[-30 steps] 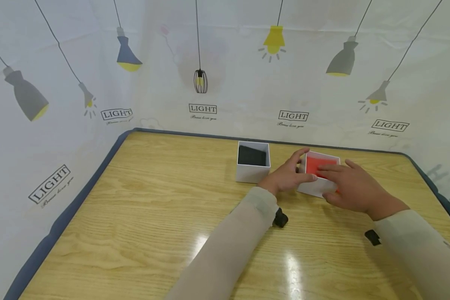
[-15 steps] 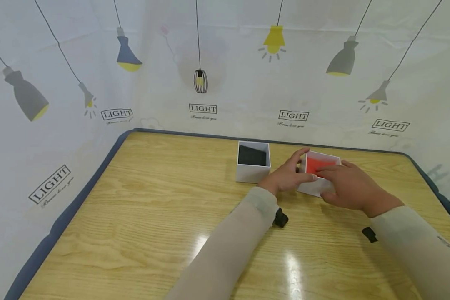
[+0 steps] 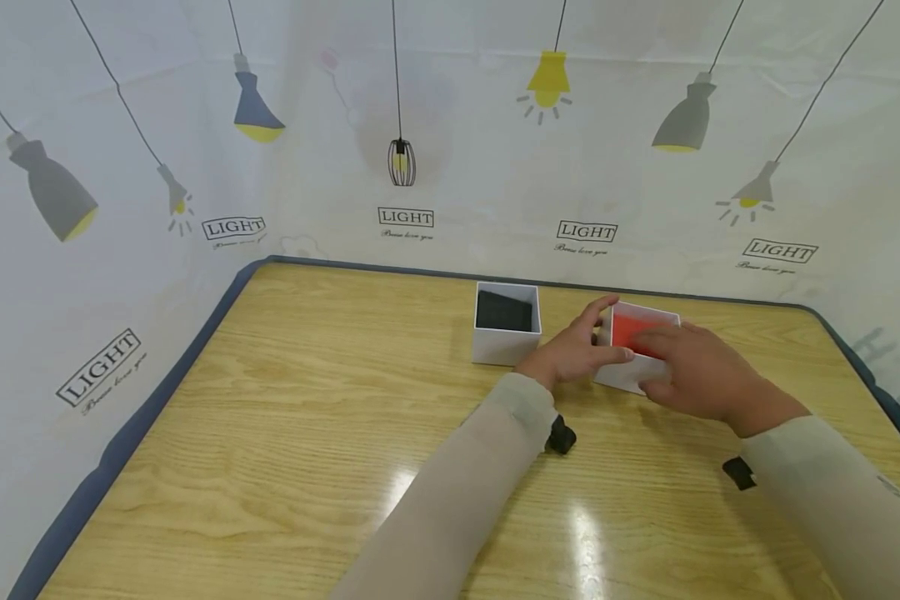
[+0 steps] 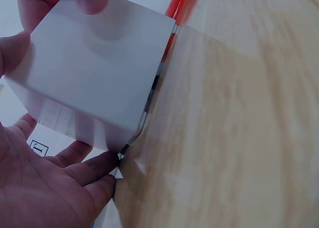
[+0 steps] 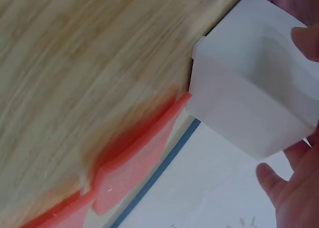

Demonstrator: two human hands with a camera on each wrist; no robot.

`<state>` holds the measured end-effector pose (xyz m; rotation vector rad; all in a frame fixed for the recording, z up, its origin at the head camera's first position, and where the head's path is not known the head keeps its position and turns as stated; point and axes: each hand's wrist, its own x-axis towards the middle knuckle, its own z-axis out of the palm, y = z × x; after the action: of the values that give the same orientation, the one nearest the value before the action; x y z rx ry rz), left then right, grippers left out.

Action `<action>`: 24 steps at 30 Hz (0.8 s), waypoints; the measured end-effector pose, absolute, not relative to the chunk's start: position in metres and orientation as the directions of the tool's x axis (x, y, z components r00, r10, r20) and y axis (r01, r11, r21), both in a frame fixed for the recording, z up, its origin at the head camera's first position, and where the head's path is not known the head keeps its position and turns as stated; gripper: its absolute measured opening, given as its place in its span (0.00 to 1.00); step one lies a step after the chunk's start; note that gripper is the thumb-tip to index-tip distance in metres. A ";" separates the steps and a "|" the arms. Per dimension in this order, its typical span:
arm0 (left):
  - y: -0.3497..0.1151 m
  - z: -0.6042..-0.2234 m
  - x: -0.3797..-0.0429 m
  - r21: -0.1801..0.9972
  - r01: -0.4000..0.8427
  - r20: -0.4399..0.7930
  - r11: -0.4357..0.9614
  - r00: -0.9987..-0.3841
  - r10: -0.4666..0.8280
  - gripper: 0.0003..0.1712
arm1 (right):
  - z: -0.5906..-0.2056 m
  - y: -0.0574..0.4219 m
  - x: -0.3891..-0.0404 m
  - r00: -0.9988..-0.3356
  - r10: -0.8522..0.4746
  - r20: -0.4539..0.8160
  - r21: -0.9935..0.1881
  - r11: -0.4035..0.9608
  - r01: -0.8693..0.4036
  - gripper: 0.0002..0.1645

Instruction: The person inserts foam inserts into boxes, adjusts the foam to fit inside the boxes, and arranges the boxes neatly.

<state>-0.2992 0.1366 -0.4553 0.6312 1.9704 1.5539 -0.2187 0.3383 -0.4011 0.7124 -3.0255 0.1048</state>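
A white square box (image 3: 630, 372) stands at the right of the table, red material (image 3: 630, 327) showing inside it. My left hand (image 3: 573, 352) holds this box from its left side, thumb along the near rim and index finger by the far corner. In the left wrist view its other fingers (image 4: 82, 170) lie along the box's side. My right hand (image 3: 701, 375) reaches over the right rim, its fingers on the red material and their tips hidden. The right thumb (image 5: 306, 42) is at the box's near face.
A second white box (image 3: 506, 348) with a dark block (image 3: 504, 311) inside stands left of my left hand. In the right wrist view, thin red pieces (image 5: 137, 160) lie on the wooden table (image 3: 307, 417) beside the held box. A printed curtain (image 3: 480, 167) hangs behind the table.
My right hand has shifted slightly left, its fingers lying a little further over the red material. The left hand and both boxes have stayed in place.
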 end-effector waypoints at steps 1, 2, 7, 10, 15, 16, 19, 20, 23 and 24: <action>0.136 -0.455 -0.299 0.974 0.026 -0.133 0.226 -0.740 0.659 0.51 | -0.401 0.340 -0.218 -0.898 -0.435 0.068 -0.076 0.895 -0.439 0.34; 0.136 -0.455 -0.299 0.972 0.027 -0.136 0.231 -0.741 0.658 0.51 | -0.401 0.341 -0.216 -0.902 -0.422 0.091 -0.095 0.898 -0.430 0.35; 0.136 -0.454 -0.298 0.966 0.034 -0.144 0.255 -0.751 0.644 0.51 | -0.398 0.352 -0.210 -0.946 -0.295 0.134 -0.201 0.927 -0.317 0.44; 0.136 -0.453 -0.297 0.966 0.027 -0.149 0.257 -0.753 0.641 0.51 | -0.398 0.361 -0.205 -0.970 -0.207 0.125 -0.256 0.938 -0.233 0.47; 0.138 -0.453 -0.297 0.969 0.017 -0.151 0.247 -0.748 0.646 0.52 | -0.399 0.383 -0.195 -0.985 -0.106 0.133 -0.356 0.923 -0.147 0.50; 0.138 -0.453 -0.297 0.969 0.017 -0.150 0.245 -0.748 0.647 0.52 | -0.400 0.387 -0.194 -0.987 -0.091 0.134 -0.375 0.917 -0.136 0.50; 0.138 -0.452 -0.297 0.970 0.013 -0.152 0.244 -0.748 0.647 0.52 | -0.404 0.400 -0.188 -0.989 -0.048 0.142 -0.419 0.902 -0.104 0.51; 0.138 -0.452 -0.297 0.969 0.011 -0.155 0.245 -0.748 0.645 0.52 | -0.405 0.404 -0.186 -0.989 -0.036 0.144 -0.428 0.899 -0.095 0.51; 0.139 -0.451 -0.297 0.968 0.005 -0.161 0.249 -0.751 0.640 0.52 | -0.408 0.412 -0.181 -0.990 -0.003 0.142 -0.455 0.888 -0.068 0.52; 0.139 -0.451 -0.297 0.969 0.004 -0.161 0.248 -0.752 0.640 0.52 | -0.410 0.415 -0.179 -0.990 0.008 0.140 -0.462 0.885 -0.058 0.52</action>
<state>-0.2971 0.1390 -0.4514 0.5836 1.9860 1.5389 -0.1786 0.4150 -0.4099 0.0393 -2.9149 0.7212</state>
